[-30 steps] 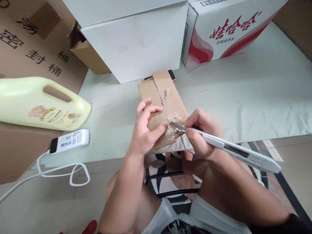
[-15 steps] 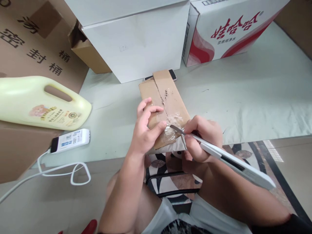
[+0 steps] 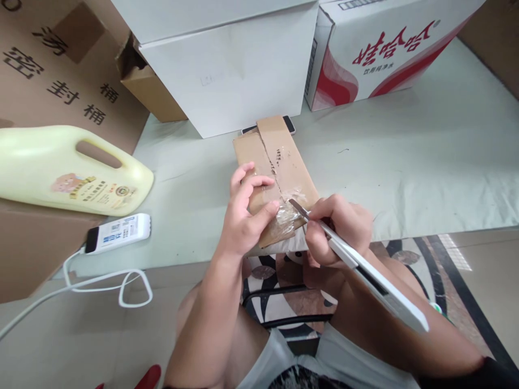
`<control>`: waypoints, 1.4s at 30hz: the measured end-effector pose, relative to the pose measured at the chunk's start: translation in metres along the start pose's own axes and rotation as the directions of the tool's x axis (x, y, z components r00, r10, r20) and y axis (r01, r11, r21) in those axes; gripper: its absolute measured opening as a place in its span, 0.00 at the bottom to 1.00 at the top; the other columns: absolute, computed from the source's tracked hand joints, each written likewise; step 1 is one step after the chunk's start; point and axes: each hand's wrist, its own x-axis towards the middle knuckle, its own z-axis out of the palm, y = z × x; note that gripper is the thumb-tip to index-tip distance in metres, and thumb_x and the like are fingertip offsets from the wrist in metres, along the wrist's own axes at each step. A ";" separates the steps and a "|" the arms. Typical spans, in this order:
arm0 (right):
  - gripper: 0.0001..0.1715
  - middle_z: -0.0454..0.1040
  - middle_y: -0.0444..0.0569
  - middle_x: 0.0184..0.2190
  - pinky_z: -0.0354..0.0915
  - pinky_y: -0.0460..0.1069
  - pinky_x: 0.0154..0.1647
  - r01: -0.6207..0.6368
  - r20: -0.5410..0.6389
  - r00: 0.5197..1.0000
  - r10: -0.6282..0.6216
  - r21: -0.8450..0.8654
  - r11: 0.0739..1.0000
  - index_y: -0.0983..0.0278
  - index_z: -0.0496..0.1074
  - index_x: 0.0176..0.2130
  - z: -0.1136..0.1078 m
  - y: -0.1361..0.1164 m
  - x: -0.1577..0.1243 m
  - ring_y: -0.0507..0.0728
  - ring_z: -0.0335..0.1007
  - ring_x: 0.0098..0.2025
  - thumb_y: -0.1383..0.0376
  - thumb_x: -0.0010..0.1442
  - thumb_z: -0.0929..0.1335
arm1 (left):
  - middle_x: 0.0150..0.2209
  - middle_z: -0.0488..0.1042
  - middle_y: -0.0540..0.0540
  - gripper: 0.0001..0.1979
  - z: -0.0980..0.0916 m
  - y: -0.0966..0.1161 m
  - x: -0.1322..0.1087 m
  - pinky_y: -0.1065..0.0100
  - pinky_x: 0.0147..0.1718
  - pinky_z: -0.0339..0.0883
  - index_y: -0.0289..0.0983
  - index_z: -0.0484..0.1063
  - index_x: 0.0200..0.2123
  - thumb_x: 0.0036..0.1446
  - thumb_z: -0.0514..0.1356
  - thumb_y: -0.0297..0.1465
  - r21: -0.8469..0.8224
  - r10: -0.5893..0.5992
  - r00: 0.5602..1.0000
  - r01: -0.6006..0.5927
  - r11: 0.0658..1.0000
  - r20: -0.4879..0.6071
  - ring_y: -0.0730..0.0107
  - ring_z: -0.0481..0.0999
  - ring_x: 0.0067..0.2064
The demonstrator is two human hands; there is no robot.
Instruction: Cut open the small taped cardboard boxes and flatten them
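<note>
A flat brown cardboard parcel (image 3: pixel 279 162) lies on the pale green table cover, its near end wrapped in clear tape. My left hand (image 3: pixel 243 213) presses down on the parcel's left side, fingers curled over it and thumb beside the tape. My right hand (image 3: pixel 338 229) is closed round a white utility knife (image 3: pixel 365 273). The knife's blade tip rests on the taped seam at the parcel's near right corner. A black phone (image 3: pixel 287 125) peeks out from under the parcel's far end.
A white box (image 3: pixel 231 70) and a red-and-white carton (image 3: pixel 377 48) stand behind the parcel. At left are brown cartons, a pale yellow jug (image 3: pixel 73 170) and a white power bank (image 3: pixel 119 233) with a white cable. My knees are below the table edge.
My right hand has swung the knife handle down and inward, so it points steeper. The blade tip shifted slightly right along the tape. My left hand has stayed put on the parcel.
</note>
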 end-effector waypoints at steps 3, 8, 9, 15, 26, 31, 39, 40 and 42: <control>0.11 0.61 0.36 0.15 0.52 0.45 0.15 0.010 -0.014 1.000 -0.010 -0.010 1.000 0.57 0.57 0.28 0.001 0.000 0.001 0.48 0.52 0.16 0.72 0.48 0.63 | 0.65 0.64 0.41 0.25 0.001 0.000 0.000 0.47 0.69 0.61 0.45 0.79 0.46 0.54 0.66 0.56 -0.004 -0.003 1.000 0.003 1.000 -0.004 0.45 0.60 0.71; 0.12 0.55 0.34 0.16 0.49 0.43 0.15 0.005 0.019 1.000 -0.005 0.001 1.000 0.58 0.56 0.28 0.002 -0.001 0.003 0.46 0.46 0.15 0.73 0.46 0.64 | 0.64 0.65 0.41 0.24 0.001 0.000 0.000 0.47 0.68 0.62 0.45 0.79 0.46 0.54 0.67 0.56 -0.012 0.004 1.000 -0.004 1.000 -0.015 0.45 0.61 0.71; 0.12 0.55 0.34 0.16 0.48 0.43 0.15 -0.001 0.024 1.000 0.000 0.005 1.000 0.58 0.56 0.28 0.002 -0.001 0.003 0.46 0.46 0.16 0.73 0.46 0.64 | 0.64 0.65 0.41 0.24 0.001 0.000 0.000 0.48 0.68 0.62 0.45 0.79 0.46 0.54 0.67 0.56 -0.015 0.002 1.000 -0.002 1.000 -0.017 0.45 0.61 0.71; 0.12 0.57 0.35 0.16 0.49 0.43 0.15 -0.034 0.041 0.999 0.032 0.050 0.998 0.58 0.56 0.28 0.000 0.002 0.002 0.46 0.47 0.16 0.73 0.46 0.63 | 0.65 0.64 0.42 0.23 0.001 -0.002 0.000 0.47 0.69 0.61 0.46 0.79 0.46 0.55 0.66 0.55 -0.018 -0.003 1.000 0.002 1.000 -0.018 0.45 0.60 0.72; 0.13 0.60 0.36 0.16 0.50 0.45 0.15 -0.088 0.084 0.994 0.075 0.159 0.983 0.57 0.57 0.30 -0.002 0.005 0.001 0.47 0.49 0.16 0.73 0.47 0.64 | 0.65 0.64 0.42 0.19 0.003 -0.001 -0.001 0.46 0.70 0.59 0.46 0.79 0.46 0.58 0.65 0.52 -0.056 -0.017 1.000 0.016 0.998 -0.022 0.45 0.59 0.72; 0.13 0.61 0.37 0.17 0.52 0.45 0.16 -0.119 0.058 0.992 0.111 0.162 0.980 0.57 0.58 0.30 -0.001 0.004 -0.002 0.48 0.52 0.16 0.73 0.47 0.64 | 0.65 0.64 0.43 0.14 0.005 -0.002 -0.002 0.46 0.70 0.59 0.46 0.79 0.45 0.61 0.63 0.46 -0.062 -0.009 0.999 0.006 0.998 -0.046 0.46 0.60 0.72; 0.10 0.61 0.37 0.17 0.52 0.45 0.15 -0.129 0.068 0.991 0.118 0.188 0.974 0.58 0.59 0.31 -0.002 0.003 -0.002 0.48 0.53 0.16 0.72 0.49 0.64 | 0.64 0.65 0.43 0.11 0.008 0.001 -0.002 0.48 0.69 0.62 0.44 0.78 0.44 0.63 0.58 0.37 -0.001 -0.020 0.998 0.020 1.000 -0.067 0.50 0.60 0.72; 0.10 0.61 0.37 0.17 0.52 0.45 0.15 -0.131 0.073 0.990 0.119 0.190 0.973 0.58 0.59 0.30 -0.002 0.003 -0.002 0.48 0.53 0.16 0.72 0.50 0.64 | 0.63 0.65 0.43 0.10 0.008 0.001 -0.002 0.49 0.68 0.63 0.44 0.78 0.44 0.63 0.58 0.36 0.002 -0.012 0.997 0.012 1.000 -0.073 0.50 0.61 0.71; 0.10 0.61 0.37 0.17 0.52 0.45 0.15 -0.134 0.078 0.990 0.121 0.199 0.971 0.58 0.59 0.30 -0.001 0.004 -0.002 0.47 0.51 0.16 0.72 0.50 0.64 | 0.63 0.66 0.44 0.10 0.009 0.000 -0.002 0.49 0.68 0.64 0.45 0.78 0.44 0.63 0.58 0.36 -0.001 0.004 0.997 -0.004 1.000 -0.078 0.50 0.62 0.71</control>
